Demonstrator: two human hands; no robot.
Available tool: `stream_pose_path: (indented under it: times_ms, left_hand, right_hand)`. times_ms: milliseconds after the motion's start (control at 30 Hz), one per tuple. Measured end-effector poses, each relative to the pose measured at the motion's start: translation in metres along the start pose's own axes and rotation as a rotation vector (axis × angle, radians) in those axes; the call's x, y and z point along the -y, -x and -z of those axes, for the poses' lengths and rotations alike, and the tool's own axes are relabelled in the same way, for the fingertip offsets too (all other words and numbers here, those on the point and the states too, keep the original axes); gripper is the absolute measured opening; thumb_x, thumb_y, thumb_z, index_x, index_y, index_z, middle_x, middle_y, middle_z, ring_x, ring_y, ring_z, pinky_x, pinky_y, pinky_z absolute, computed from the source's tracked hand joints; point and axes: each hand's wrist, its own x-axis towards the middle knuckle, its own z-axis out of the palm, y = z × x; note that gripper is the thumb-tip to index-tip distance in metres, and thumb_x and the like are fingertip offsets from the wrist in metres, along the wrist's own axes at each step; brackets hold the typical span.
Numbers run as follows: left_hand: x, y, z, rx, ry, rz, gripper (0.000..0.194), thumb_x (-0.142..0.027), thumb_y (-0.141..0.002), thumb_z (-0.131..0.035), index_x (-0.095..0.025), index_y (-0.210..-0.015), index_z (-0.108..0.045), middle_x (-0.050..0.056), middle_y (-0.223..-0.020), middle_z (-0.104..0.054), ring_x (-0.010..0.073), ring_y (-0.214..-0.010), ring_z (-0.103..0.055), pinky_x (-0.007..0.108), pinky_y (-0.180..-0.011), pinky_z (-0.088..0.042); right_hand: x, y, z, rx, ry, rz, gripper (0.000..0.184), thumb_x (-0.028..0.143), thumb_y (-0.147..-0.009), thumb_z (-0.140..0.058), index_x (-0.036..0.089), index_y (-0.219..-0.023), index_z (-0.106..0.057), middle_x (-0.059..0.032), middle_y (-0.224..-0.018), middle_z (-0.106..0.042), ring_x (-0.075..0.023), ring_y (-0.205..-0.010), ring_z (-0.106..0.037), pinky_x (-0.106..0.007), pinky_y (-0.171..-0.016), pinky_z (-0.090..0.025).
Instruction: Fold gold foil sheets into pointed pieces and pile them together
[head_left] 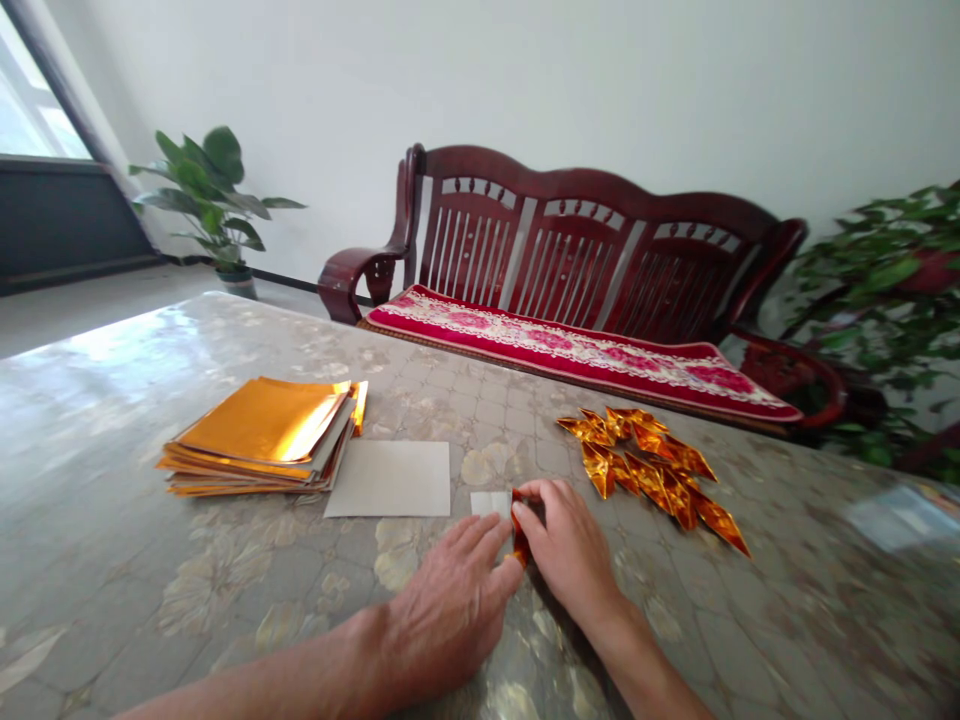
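A sheet of foil paper (pixel 491 501), grey on its underside and gold on the other, lies partly folded on the table under my hands. My left hand (pixel 461 590) rests over it with fingers stretched out flat, the thumb touching the gold folded edge. At the right end, my right hand (pixel 568 550) pinches that turned-up edge between thumb and fingers. Much of the sheet is hidden beneath my fingers. Farther left, a flat sheet (pixel 394 480) lies grey side up beside a stack of gold foil paper (pixel 262 420). Several folded gold foil pieces (pixel 652 465) are heaped to the right.
The table (pixel 225 590) has a floral, tile-patterned top. Behind it stands a dark red wooden bench (pixel 570 250) with a red patterned seat cover (pixel 540 340). Potted plants (pixel 214 190) flank the bench. A blurred clear plastic item (pixel 892 518) lies at the right.
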Motion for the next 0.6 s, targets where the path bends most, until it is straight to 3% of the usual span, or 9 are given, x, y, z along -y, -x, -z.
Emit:
stream_pose_path:
  times_ms: [367,600]
  left_hand:
    - [-0.002,0.0,-0.001,0.0,0.017,0.006,0.04,-0.002,-0.08,-0.048,-0.016,-0.117,-0.055,0.014,-0.145,-0.047,0.0286,-0.138,-0.04,0.045,-0.116,-0.035]
    - [-0.004,0.001,-0.002,-0.006,0.054,-0.036,0.033,-0.003,-0.081,-0.049,-0.016,-0.11,-0.056,0.013,-0.137,-0.052,0.0274,-0.133,-0.044,0.042,-0.113,-0.039]
  right_hand:
    - [0.002,-0.008,0.005,0.149,-0.118,-0.183,0.029,0.034,-0.087,-0.053,0.028,-0.115,-0.06,0.0027,-0.087,-0.072,-0.0196,-0.084,-0.067,-0.029,-0.067,-0.042]
    - [0.008,-0.009,0.013,0.214,-0.039,-0.179,0.018,0.038,-0.086,-0.054,0.028,-0.086,-0.069,0.0032,-0.081,-0.074,-0.0182,-0.076,-0.066,-0.027,-0.062,-0.037]
